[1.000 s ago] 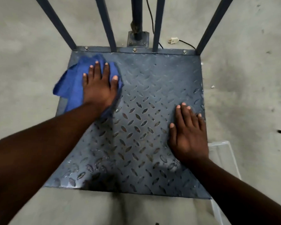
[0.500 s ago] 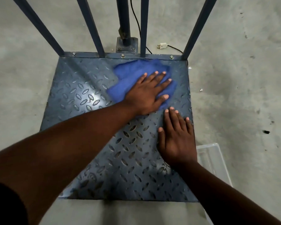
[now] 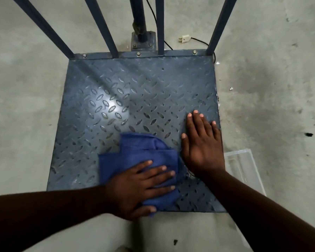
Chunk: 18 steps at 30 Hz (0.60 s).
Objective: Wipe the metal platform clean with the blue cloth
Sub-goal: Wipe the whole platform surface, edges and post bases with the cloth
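The left hand (image 3: 142, 188) lies flat on the blue cloth (image 3: 144, 151), fingers straight and slightly spread, pressing it down near the front edge of the metal platform (image 3: 135, 91). Just beside it, the right hand (image 3: 202, 148) rests palm-down on the bare tread plate by the right edge, fingers straight and nearly together. Blue bars (image 3: 101, 28) rise from the rear edge. A white plug (image 3: 185, 39) lies on the concrete floor (image 3: 25, 106) behind the platform. A clear plastic tray (image 3: 244, 170) sits to the platform's right.

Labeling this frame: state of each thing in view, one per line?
metal platform: on floor, glare spot left of centre
blue cloth: crumpled, on platform's near part
left hand: fingers straight, pressing cloth
right hand: flat on platform
plug: unplugged, on floor
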Available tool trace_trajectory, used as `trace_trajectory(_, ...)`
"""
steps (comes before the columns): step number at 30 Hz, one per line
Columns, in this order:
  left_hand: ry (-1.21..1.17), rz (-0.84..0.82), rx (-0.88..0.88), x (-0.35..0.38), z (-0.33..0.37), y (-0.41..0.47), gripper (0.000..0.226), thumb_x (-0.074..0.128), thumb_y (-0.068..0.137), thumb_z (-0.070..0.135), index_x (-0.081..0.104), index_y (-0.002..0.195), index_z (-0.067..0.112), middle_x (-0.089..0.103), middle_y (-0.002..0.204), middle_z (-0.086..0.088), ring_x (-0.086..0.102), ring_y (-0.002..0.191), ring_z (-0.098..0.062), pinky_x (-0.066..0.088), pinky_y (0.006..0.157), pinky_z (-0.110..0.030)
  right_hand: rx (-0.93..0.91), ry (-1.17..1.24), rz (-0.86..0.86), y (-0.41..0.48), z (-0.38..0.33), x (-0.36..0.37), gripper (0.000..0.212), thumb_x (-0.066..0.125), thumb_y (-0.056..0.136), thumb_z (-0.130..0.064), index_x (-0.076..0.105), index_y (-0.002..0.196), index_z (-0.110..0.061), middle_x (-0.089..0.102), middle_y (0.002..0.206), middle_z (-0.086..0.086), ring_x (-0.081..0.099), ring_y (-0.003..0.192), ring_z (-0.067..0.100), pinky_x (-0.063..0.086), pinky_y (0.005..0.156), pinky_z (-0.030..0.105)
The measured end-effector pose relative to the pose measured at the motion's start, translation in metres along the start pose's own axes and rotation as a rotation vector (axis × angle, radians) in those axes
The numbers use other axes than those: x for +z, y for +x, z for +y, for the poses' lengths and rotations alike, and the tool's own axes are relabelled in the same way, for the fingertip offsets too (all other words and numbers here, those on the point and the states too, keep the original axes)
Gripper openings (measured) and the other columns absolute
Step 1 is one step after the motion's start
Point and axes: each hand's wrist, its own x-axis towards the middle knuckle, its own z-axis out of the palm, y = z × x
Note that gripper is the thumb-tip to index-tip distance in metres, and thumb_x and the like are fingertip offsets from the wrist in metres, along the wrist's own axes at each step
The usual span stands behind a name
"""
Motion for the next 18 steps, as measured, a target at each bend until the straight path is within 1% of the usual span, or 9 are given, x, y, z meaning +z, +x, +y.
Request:
trace_trajectory(3, -0.029, 0.024, -0.105, 0.004, -0.042, -0.038, 0.078, 0.044, 0.101, 0.067, 0.03, 0.169, 0.031, 0.018, 0.179, -0.006, 0.018, 0.165, -0.03, 0.013, 0.131, -0.054, -0.006, -0.008, -0.034, -0.002, -0.001, -0.002, 0.062, 0.035, 0.108, -0.041, 0.029, 0.164, -0.016, 0.023, 0.172, 0.007, 0.022, 0.159, 0.024, 0.016, 0.129, 0.05)
trace_trajectory(4, -0.029, 0.057, -0.223, 0.006, -0.058, -0.046, 0.081, 0.045, 0.1, 0.067, 0.026, 0.17, 0.031, 0.02, 0.178, -0.008, 0.023, 0.163, -0.033, 0.018, 0.129, -0.058, -0.006, -0.01, -0.038, -0.001, -0.001, -0.003, 0.062, 0.034, 0.109, -0.042, 0.027, 0.165, -0.016, 0.022, 0.173, 0.007, 0.02, 0.159, 0.024, 0.015, 0.129, 0.05)
trace_trajectory(6, -0.05, 0.125, -0.624, 0.007, -0.089, -0.05, 0.086, 0.042, 0.098, 0.067, 0.018, 0.171, 0.029, 0.02, 0.177, -0.012, 0.026, 0.161, -0.039, 0.024, 0.126, -0.063, 0.0, -0.009, -0.036, -0.001, 0.0, -0.004, 0.062, 0.032, 0.109, -0.042, 0.027, 0.165, -0.016, 0.021, 0.173, 0.007, 0.019, 0.16, 0.024, 0.015, 0.129, 0.05)
trace_trajectory(8, -0.099, 0.172, -0.995, 0.002, -0.105, -0.036, 0.086, 0.037, 0.098, 0.066, 0.019, 0.172, 0.025, 0.018, 0.177, -0.015, 0.021, 0.162, -0.041, 0.017, 0.128, -0.062, 0.01, -0.016, -0.032, -0.002, 0.0, -0.004, 0.062, 0.032, 0.109, -0.042, 0.028, 0.164, -0.016, 0.022, 0.172, 0.007, 0.02, 0.159, 0.025, 0.015, 0.129, 0.05)
trace_trajectory(10, -0.13, 0.183, -1.081, -0.002, -0.094, -0.017, 0.087, 0.035, 0.099, 0.066, 0.018, 0.172, 0.022, 0.012, 0.178, -0.017, 0.015, 0.163, -0.041, 0.012, 0.13, -0.062, 0.001, -0.016, -0.042, -0.004, -0.001, -0.005, 0.061, 0.032, 0.109, -0.042, 0.027, 0.165, -0.016, 0.021, 0.173, 0.007, 0.019, 0.159, 0.025, 0.014, 0.129, 0.05)
trace_trajectory(12, -0.133, 0.17, -0.879, 0.001, -0.052, -0.002, 0.09, 0.038, 0.099, 0.07, 0.017, 0.172, 0.021, 0.007, 0.179, -0.016, 0.012, 0.164, -0.039, 0.014, 0.129, -0.065, 0.0, -0.013, -0.044, -0.004, 0.002, -0.005, 0.061, 0.032, 0.109, -0.042, 0.026, 0.165, -0.017, 0.021, 0.173, 0.008, 0.019, 0.159, 0.025, 0.014, 0.129, 0.05)
trace_trajectory(15, -0.093, 0.053, -0.278, 0.008, 0.027, 0.001, 0.086, 0.043, 0.1, 0.069, 0.022, 0.171, 0.024, 0.011, 0.179, -0.011, 0.014, 0.165, -0.034, 0.013, 0.13, -0.064, -0.004, -0.011, -0.01, -0.004, 0.002, -0.005, 0.061, 0.037, 0.108, -0.041, 0.03, 0.163, -0.016, 0.026, 0.171, 0.01, 0.026, 0.157, 0.028, 0.018, 0.128, 0.05)
trace_trajectory(16, -0.058, 0.009, -0.148, 0.01, 0.037, -0.006, 0.083, 0.043, 0.102, 0.066, 0.023, 0.171, 0.026, 0.012, 0.179, -0.01, 0.015, 0.165, -0.032, 0.01, 0.131, -0.061, -0.005, -0.015, 0.004, -0.004, 0.001, -0.005, 0.06, 0.038, 0.108, -0.041, 0.032, 0.162, -0.016, 0.028, 0.17, 0.01, 0.028, 0.156, 0.029, 0.019, 0.127, 0.05)
trace_trajectory(18, -0.031, 0.011, -0.081, 0.015, 0.028, -0.029, 0.077, 0.045, 0.104, 0.062, 0.026, 0.17, 0.027, 0.015, 0.179, -0.008, 0.016, 0.165, -0.03, 0.01, 0.132, -0.057, -0.011, -0.017, 0.011, -0.005, 0.0, -0.005, 0.061, 0.036, 0.108, -0.042, 0.032, 0.162, -0.016, 0.028, 0.17, 0.011, 0.028, 0.156, 0.029, 0.019, 0.127, 0.05)
